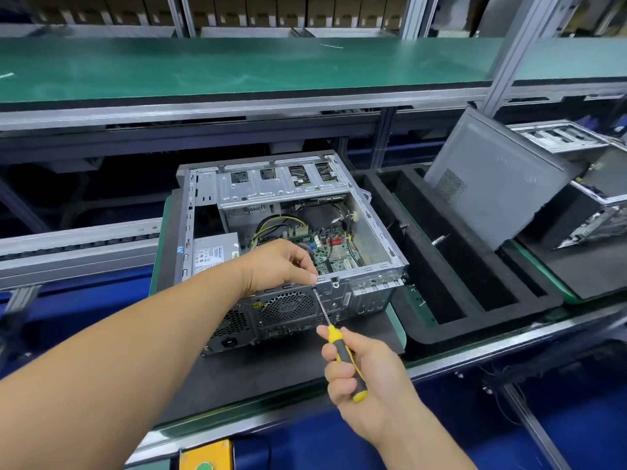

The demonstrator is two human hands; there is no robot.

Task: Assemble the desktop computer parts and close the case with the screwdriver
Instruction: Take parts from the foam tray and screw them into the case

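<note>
Desktop computer case (291, 232), an open grey steel tower lying on its side, sits on a dark mat near the front edge of the bench (237, 385), its rear panel with the round fan grille facing you and the green motherboard (325, 247) exposed from above.

Your left hand (281, 266) reaches in from the left and rests on the top rear rim of the case, fingertips pinched together right where the shaft meets the metal. You look to be steadying a small screw there, though the screw itself is too small to make out.

Just right of that, your right hand (359, 364) is wrapped firmly round the yellow-and-black screwdriver (342, 354), with the thin shaft angled up and left to the same rim. Holding low and in line with the shaft should let you push and turn without slipping.

Further right, a black foam tray (441, 266) with long empty slots lies beside the case, with a small metal part on it. Beyond it, the grey steel side panel (495, 184) leans tilted, well apart from the case, so closing is not yet done. At the far right edge, another open chassis (576, 198) stands. Nothing blocks your tool, but your own left fingers crowd the tip.
</note>
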